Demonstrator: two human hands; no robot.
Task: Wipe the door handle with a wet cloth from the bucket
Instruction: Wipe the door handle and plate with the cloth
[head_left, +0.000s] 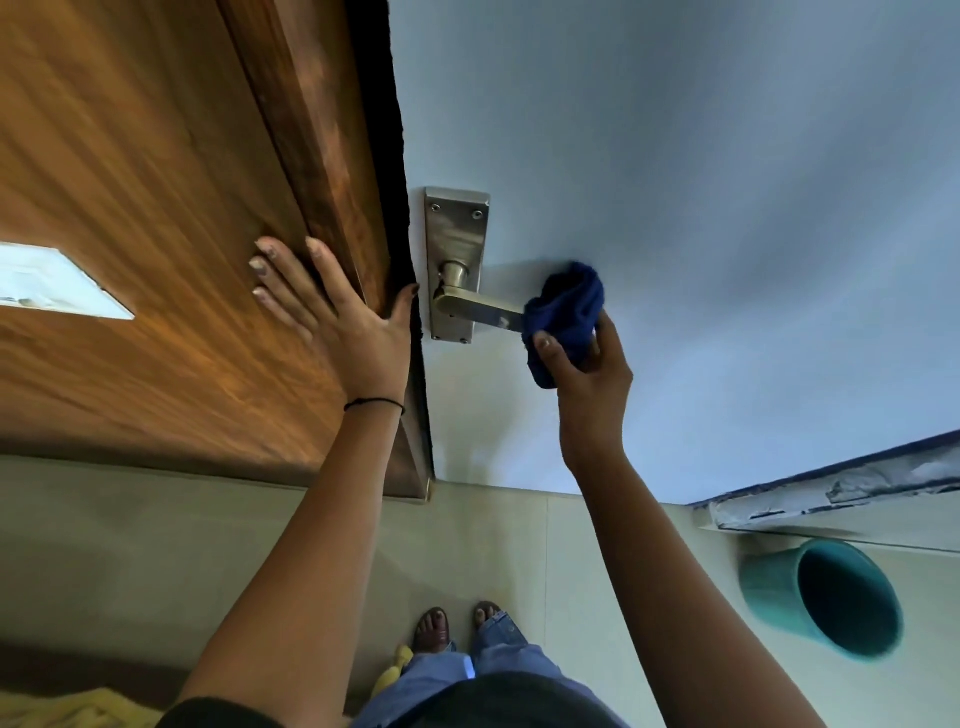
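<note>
A brushed metal lever door handle sticks out from its long backplate on the pale blue door face. My right hand grips a bunched dark blue cloth, which wraps the handle's free end. My left hand lies flat, fingers spread, on the brown wooden door surface, its thumb at the door's dark edge. A teal bucket stands on the floor at the lower right; what it holds is too dark to make out.
Pale floor tiles lie below, with my bare feet near the bottom middle. A worn, paint-chipped ledge runs at the right above the bucket. Something yellow lies by my left foot.
</note>
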